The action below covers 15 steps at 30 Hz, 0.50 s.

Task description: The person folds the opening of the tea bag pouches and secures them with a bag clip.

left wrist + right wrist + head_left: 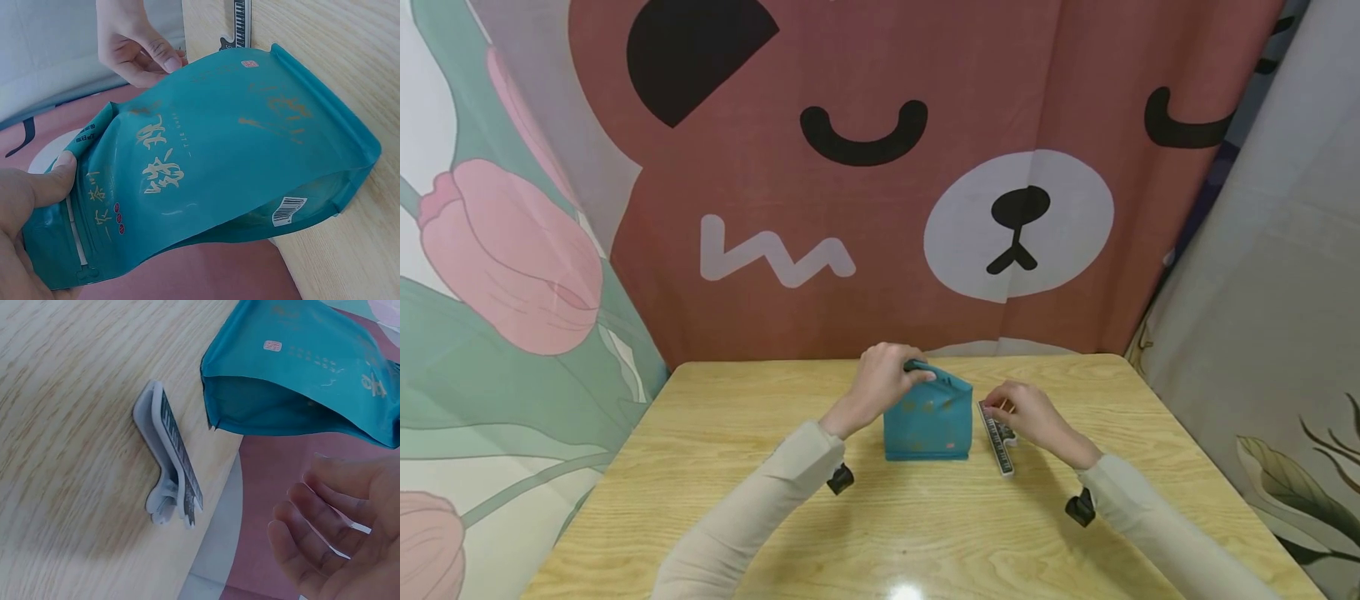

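A teal tea pouch (pixel 928 425) with gold characters stands on the table, its top folded over. My left hand (pixel 883 379) grips that folded top, with the thumb (pixel 53 184) across the near face. To the right of the pouch lies a white bag clip (pixel 997 437) printed with piano keys; the right wrist view shows it side-on, its hinge end (pixel 164 506) toward the table's far edge. My right hand (pixel 1030 412) hovers close by the clip. Its fingers (pixel 319 512) are loosely bent and hold nothing, apart from both clip and pouch.
The light wooden table (pixel 775 533) ends at a back edge just behind the pouch. A hanging cloth (pixel 880 250) with a bear face rises behind it, and printed curtains (pixel 512 250) stand at the sides. Small black cameras (pixel 841 479) are worn on both wrists.
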Motion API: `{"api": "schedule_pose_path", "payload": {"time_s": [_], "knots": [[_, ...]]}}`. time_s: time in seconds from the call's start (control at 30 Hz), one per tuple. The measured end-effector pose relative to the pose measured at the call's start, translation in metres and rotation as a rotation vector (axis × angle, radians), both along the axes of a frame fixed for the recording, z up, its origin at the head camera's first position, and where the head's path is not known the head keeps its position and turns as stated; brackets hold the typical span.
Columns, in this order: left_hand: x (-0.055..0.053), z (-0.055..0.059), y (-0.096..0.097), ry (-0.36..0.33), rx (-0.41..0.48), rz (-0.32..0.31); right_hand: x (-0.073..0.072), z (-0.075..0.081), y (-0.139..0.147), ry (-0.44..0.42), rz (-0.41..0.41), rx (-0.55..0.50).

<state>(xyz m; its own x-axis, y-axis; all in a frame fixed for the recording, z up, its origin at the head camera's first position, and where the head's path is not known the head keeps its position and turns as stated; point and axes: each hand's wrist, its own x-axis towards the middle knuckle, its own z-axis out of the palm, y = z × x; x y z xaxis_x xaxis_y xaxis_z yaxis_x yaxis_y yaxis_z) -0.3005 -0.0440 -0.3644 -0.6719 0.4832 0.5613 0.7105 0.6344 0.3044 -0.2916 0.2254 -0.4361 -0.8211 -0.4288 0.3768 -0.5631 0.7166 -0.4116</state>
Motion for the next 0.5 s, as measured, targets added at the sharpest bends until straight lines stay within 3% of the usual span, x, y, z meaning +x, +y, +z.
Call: {"api": "schedule_pose_path", "payload": {"time_s": [0.5], "knots": [[0.0, 0.0, 0.0, -0.003, -0.008, 0.019, -0.004, -0.013, 0.005, -0.084, -0.06, 0.067]]}}
